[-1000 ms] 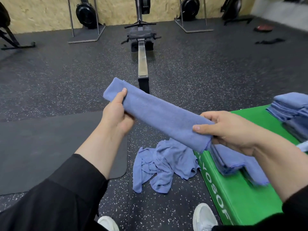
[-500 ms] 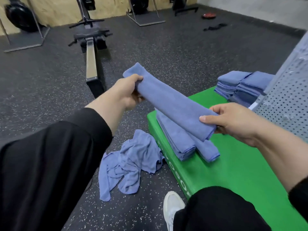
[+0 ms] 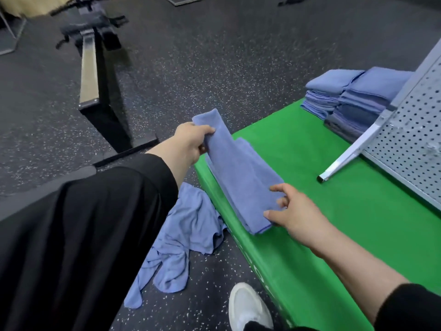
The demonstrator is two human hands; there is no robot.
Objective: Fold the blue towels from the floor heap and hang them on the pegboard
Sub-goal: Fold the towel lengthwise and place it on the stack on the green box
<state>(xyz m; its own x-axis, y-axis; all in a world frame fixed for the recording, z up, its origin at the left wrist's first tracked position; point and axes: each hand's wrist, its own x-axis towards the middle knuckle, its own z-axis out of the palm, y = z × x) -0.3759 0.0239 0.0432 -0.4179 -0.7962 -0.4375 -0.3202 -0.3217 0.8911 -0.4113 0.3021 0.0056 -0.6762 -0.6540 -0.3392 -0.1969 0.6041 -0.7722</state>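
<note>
The speckled black rubber floor (image 3: 238, 56) fills most of the view and carries a rowing machine (image 3: 95, 68) at upper left. A green padded counter (image 3: 358, 223) occupies the lower right. A perforated grey pegboard (image 3: 410, 130) stands tilted at the counter's right edge, with a metal support leg (image 3: 346, 158) resting on the green surface. Two stacks of folded towels (image 3: 350, 96) sit side by side at the far end of the counter, just beside the pegboard. A loose heap of blue towels (image 3: 181, 240) lies on the floor against the counter's near-left side. A folded blue towel (image 3: 238, 170) lies lengthwise on a small pile of folded towels at the counter's left edge. The left hand (image 3: 188, 142) has its grip clenched on the far end of this towel, which is lifted slightly. The right hand (image 3: 296, 211) pinches the near end between thumb and fingers. A white shoe (image 3: 248, 306) stands on the floor below the counter.
</note>
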